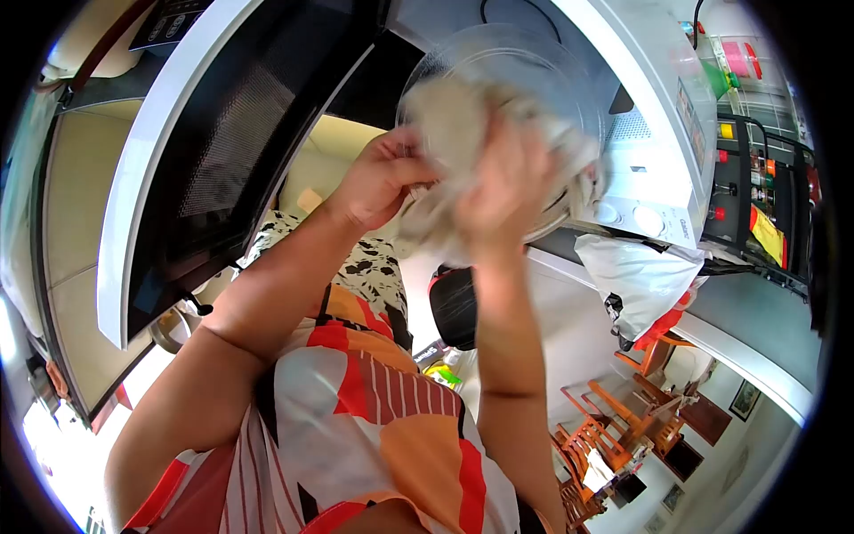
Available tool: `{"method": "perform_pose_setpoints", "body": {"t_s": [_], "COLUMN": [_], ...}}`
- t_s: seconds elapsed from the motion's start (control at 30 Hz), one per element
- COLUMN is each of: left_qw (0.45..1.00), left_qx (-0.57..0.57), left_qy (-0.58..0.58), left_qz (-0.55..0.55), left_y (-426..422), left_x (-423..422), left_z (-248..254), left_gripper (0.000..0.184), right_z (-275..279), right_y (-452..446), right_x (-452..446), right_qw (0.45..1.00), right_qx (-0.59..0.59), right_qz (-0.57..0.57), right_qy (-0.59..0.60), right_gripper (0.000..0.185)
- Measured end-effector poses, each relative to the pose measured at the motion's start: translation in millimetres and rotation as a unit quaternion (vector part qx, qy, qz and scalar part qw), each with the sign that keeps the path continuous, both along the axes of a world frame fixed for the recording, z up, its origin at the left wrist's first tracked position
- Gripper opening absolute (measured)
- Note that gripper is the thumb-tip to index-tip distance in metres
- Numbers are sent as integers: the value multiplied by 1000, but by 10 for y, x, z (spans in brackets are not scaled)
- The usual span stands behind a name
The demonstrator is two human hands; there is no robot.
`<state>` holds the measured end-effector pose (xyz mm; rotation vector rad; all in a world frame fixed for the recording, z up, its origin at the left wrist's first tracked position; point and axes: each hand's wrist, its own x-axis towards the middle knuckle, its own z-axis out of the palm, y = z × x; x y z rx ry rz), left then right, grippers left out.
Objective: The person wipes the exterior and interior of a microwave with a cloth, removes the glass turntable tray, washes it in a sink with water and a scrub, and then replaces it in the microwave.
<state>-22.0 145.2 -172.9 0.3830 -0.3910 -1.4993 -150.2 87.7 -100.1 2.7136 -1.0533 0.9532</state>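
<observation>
A round clear glass turntable plate (489, 49) is at the opening of a white microwave oven (649, 151). At the plate's left rim, my left hand (384, 181) is closed with thumb and fingers pinched; the cloth partly covers the grip. A beige cloth (449, 120) lies bunched across the face of the plate. Pressed on this cloth is my right hand (507, 182), its fingers smeared by motion. To the left, the microwave door (222, 133) stands open, with dark glass and a white frame.
A white plastic bag (636, 280) hangs below the microwave's control side. On the right, a black rack (756, 178) holds several bottles and packets. Wooden chairs (600, 445) stand farther off at lower right. Black-and-white patterned fabric (369, 267) shows beyond my left forearm.
</observation>
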Motion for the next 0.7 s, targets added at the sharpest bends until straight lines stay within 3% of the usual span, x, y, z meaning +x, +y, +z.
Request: {"method": "perform_pose_setpoints", "body": {"t_s": [0.03, 0.07, 0.2, 0.27, 0.37, 0.43, 0.5, 0.57, 0.63, 0.7], "left_qw": [999, 989, 990, 995, 992, 993, 993, 987, 989, 988], "left_qx": [-17, 126, 65, 54, 90, 118, 90, 116, 87, 65], "left_qy": [38, 79, -125, -80, -89, -23, -31, -65, -29, 36], "left_qz": [17, -9, -7, -13, -18, -1, -72, -87, -114, -135], "left_y": [-9, 76, 25, 45, 105, 159, 232, 201, 293, 369], "left_x": [2, -25, -130, -118, -82, -157, -126, -69, -79, -133], "left_z": [29, 93, 186, 274, 195, 278, 231, 293, 330, 361], "left_gripper": [44, 35, 33, 32, 37, 40, 45, 44, 42, 41], "right_z": [-46, -24, 199, 292, 178, 182, 257, 378, 428, 449], "right_y": [218, 191, -252, -338, 260, 466, 507, 706, 755, 833], "right_x": [-18, -32, -137, -92, -100, -311, -645, -1179, -1551, -1763], "right_qw": [999, 999, 1000, 997, 999, 989, 968, 842, 710, 501], "right_qx": [36, 38, 7, -30, 28, 142, 240, 481, 476, 425], "right_qz": [32, 27, -28, -67, 1, 26, 58, 54, -11, -72], "right_qy": [8, 17, -2, -9, 15, 20, -29, -239, -520, -750], "right_gripper": [46, 45, 45, 43, 40, 41, 35, 33, 46, 60]}}
